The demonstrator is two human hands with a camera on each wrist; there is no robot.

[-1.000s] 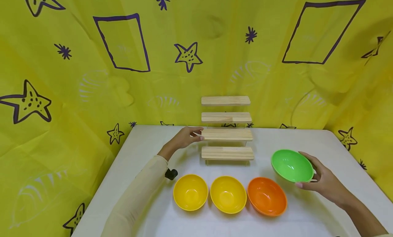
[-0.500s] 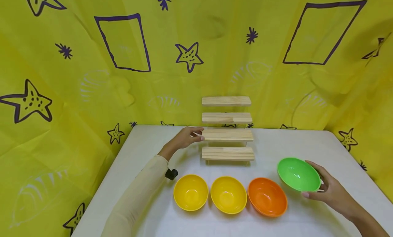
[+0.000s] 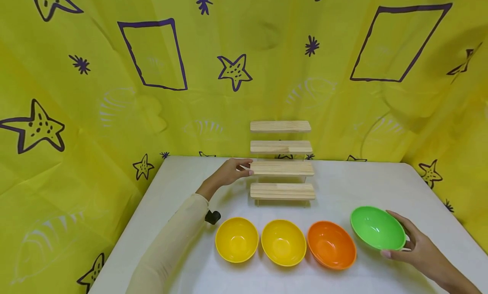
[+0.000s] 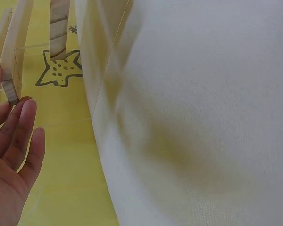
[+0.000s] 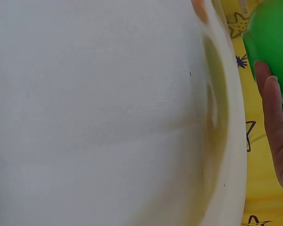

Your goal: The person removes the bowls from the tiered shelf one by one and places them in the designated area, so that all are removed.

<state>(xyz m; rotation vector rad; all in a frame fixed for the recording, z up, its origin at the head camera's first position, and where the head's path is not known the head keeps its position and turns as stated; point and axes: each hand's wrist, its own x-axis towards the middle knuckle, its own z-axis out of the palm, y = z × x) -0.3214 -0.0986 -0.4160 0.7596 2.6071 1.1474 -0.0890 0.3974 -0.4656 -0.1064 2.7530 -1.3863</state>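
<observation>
My right hand [image 3: 415, 249] grips the right side of a green bowl [image 3: 377, 227], thumb at the near rim and fingers behind it. The bowl is slightly tilted, over the table's right side; its green outside [image 5: 273, 42] shows in the right wrist view. With my left hand [image 3: 230, 171] I pinch the left end of one plank of a stepped wooden display stand [image 3: 282, 168]. In the left wrist view, thumb and fingers [image 4: 26, 125] meet around the plank's end [image 4: 12, 84]. Two yellow bowls [image 3: 237, 239] and an orange bowl [image 3: 331, 245] stand in a row before the stand.
A white-covered table [image 3: 213, 277] lies under everything. Behind and beside it hangs a yellow cloth [image 3: 198, 107] with drawn stars and frames. The stand's planks rise toward the back on clear supports. A black strap piece [image 3: 212, 217] juts from my left wrist.
My right hand has carried the green bowl to the right and toward me, to just right of the orange bowl. My left hand keeps its place on the stand.
</observation>
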